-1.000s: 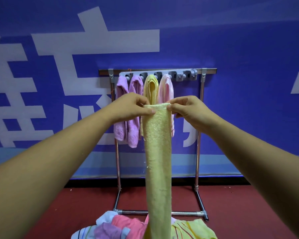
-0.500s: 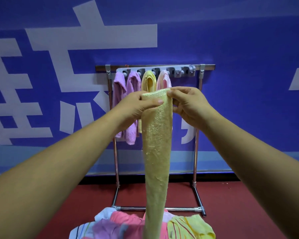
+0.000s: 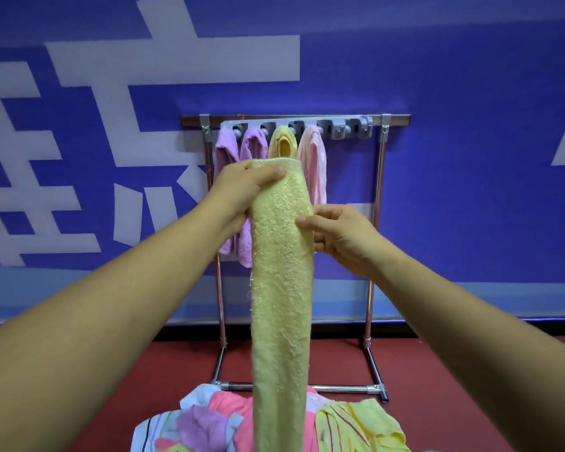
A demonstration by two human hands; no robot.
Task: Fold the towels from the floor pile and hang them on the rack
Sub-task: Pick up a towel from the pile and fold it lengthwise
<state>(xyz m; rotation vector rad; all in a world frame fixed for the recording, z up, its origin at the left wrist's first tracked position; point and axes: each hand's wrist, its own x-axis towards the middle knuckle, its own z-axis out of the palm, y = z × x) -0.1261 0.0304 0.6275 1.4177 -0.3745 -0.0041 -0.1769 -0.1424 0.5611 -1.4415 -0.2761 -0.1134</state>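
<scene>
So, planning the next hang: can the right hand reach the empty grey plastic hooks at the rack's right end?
Probably yes: the empty grey plastic hooks hang bare above the right hand, nothing between, though it pinches the long yellow towel.

One rack (image 3: 381, 164), four hung towels (image 3: 313, 164), one held towel (image 3: 281, 288), one floor pile (image 3: 209, 419), left hand (image 3: 242, 187), right hand (image 3: 343, 238).

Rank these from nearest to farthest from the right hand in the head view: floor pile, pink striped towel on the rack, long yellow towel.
1. long yellow towel: the right hand pinches its right edge.
2. pink striped towel: hanging just above and behind.
3. floor pile: far below, at the frame's bottom.
</scene>
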